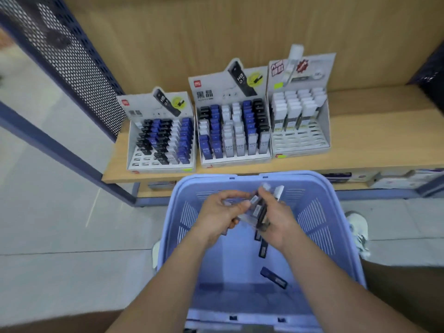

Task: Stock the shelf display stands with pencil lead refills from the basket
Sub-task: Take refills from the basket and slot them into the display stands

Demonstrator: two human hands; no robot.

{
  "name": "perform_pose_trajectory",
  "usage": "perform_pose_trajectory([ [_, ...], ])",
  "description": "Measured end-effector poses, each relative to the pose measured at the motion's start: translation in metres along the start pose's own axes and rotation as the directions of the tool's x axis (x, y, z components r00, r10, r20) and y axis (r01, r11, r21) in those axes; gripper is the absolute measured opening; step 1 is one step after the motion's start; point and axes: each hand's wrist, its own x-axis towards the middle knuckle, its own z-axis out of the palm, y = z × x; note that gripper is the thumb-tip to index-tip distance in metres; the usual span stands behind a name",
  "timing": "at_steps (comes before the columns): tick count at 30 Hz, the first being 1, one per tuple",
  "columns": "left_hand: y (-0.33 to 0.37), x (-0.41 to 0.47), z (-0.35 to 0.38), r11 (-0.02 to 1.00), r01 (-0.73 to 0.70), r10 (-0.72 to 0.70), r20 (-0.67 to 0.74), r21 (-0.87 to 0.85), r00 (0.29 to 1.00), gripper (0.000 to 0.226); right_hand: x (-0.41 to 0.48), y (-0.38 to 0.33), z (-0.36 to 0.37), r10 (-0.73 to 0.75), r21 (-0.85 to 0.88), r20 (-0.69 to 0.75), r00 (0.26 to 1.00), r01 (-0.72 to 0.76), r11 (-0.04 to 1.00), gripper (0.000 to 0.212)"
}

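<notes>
In the centre of the frame, both hands meet over a light blue slotted plastic basket (336,188) that fills the lower middle. The right hand (276,219) curls round a mixed grey, clear and dark bundle of refill cases (258,210), white caps poking out above its fingers. The left hand (219,211) pinches the same bundle from the left with thumb and fingertips. Motion blur smears the cases, so their number cannot be told.

Two dark blue loose refills (274,277) lie on the basket floor below the hands, and a third is partly hidden under the right wrist.

Across the top half, a pale wooden shelf (372,150) carries three cardboard stands side by side:
- The grey left display stand (141,104) has black, blue and white cases and bare front slots.
- The middle display stand (211,87) is nearly full.
- The right display stand (312,68) holds white cases at the back only.

The print on the header cards is mostly unreadable. A white shoe (358,227) shows right of the basket, and a dark blue perforated metal panel (79,63) crosses the upper left. The basket's near edge is cut off at the bottom.
</notes>
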Motion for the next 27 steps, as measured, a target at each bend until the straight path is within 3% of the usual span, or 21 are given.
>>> perform_pose_trajectory([
  [2,0.021,-0.012,-0.007,0.997,-0.073,0.071,-0.076,-0.019,0.995,0.005,-0.015,-0.015,0.007,-0.012,-0.002,0.038,0.999,0.013,1.000,0.018],
  [7,0.071,-0.037,-0.023,0.975,-0.212,0.218,-0.111,0.066,0.970,0.021,-0.068,-0.040,0.031,0.068,-0.168,0.203,0.977,-0.034,0.985,0.016],
  [11,0.102,-0.058,-0.025,0.926,-0.337,0.360,-0.130,0.170,0.924,0.032,-0.100,-0.049,0.048,0.029,-0.286,0.379,0.925,0.088,0.954,0.018],
  [14,0.116,-0.070,-0.025,0.888,-0.412,0.445,-0.148,0.206,0.883,0.034,-0.111,-0.053,0.055,-0.035,-0.303,0.424,0.905,0.179,0.936,0.016],
  [17,0.128,-0.080,-0.030,0.915,-0.377,0.393,-0.111,0.143,0.913,0.027,-0.119,-0.054,0.061,-0.103,-0.202,0.409,0.907,0.200,0.959,0.009],
  [20,0.141,-0.090,-0.044,0.946,-0.325,0.325,0.073,-0.009,0.943,0.019,-0.124,-0.054,0.063,-0.112,-0.070,0.433,0.894,0.158,0.985,0.023],
  [22,0.148,-0.096,-0.050,0.948,-0.318,0.316,0.156,-0.012,0.936,0.019,-0.128,-0.055,0.065,-0.091,-0.006,0.462,0.882,0.105,0.994,0.029],
  [27,0.156,-0.091,-0.051,0.920,-0.371,0.381,-0.065,0.127,0.922,0.021,-0.123,-0.056,0.073,-0.123,-0.044,0.469,0.875,0.162,0.986,0.033],
])
